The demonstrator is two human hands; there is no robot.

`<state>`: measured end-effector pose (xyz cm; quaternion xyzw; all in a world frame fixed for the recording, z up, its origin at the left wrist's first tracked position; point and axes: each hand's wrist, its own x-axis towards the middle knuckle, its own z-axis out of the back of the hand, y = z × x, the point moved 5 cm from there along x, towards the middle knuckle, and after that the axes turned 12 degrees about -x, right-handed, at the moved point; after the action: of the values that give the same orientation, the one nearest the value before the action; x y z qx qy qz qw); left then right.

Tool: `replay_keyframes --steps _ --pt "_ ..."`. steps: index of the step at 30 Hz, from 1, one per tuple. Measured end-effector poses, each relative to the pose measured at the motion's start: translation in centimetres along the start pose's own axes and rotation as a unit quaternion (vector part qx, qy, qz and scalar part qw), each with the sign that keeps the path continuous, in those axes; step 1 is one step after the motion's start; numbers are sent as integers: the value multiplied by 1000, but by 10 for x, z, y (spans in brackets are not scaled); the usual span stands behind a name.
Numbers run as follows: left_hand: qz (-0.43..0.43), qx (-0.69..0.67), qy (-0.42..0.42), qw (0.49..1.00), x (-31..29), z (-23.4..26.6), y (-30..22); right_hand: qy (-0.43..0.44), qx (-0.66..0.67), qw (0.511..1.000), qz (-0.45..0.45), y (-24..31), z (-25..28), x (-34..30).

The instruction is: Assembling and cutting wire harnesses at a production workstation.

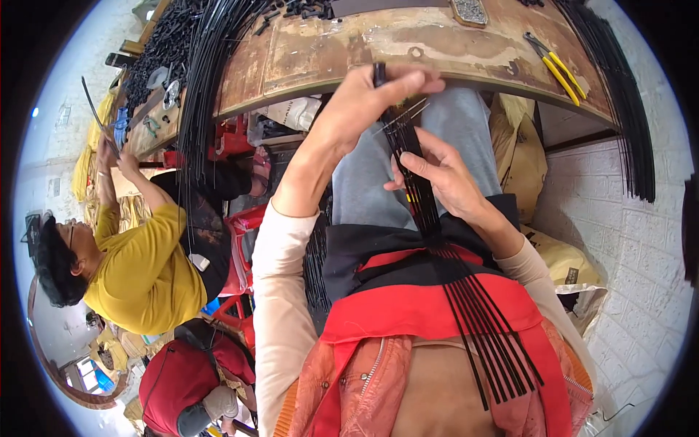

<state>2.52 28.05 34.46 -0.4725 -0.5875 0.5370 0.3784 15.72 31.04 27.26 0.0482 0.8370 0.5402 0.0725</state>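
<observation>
Right hand clamped on bundle of black rods, thumb in front, left hand at bundle's upper end, fingers blurred, cannot tell grip, desk beyond hands, yellow-handled pliers up to their right.

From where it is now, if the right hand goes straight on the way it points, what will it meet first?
Probably the black rods, running close by the right hand; depth there is unclear, so they may be touching.
</observation>
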Motion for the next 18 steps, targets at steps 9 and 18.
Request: replay_keyframes --steps 9,18 --pt "-45 -221 -137 965 -40 24 47 -5 -23 1000 2 1 0 4" --pt "-39 -257 -183 948 -43 11 29 -23 -20 1000 4 2 1 4"
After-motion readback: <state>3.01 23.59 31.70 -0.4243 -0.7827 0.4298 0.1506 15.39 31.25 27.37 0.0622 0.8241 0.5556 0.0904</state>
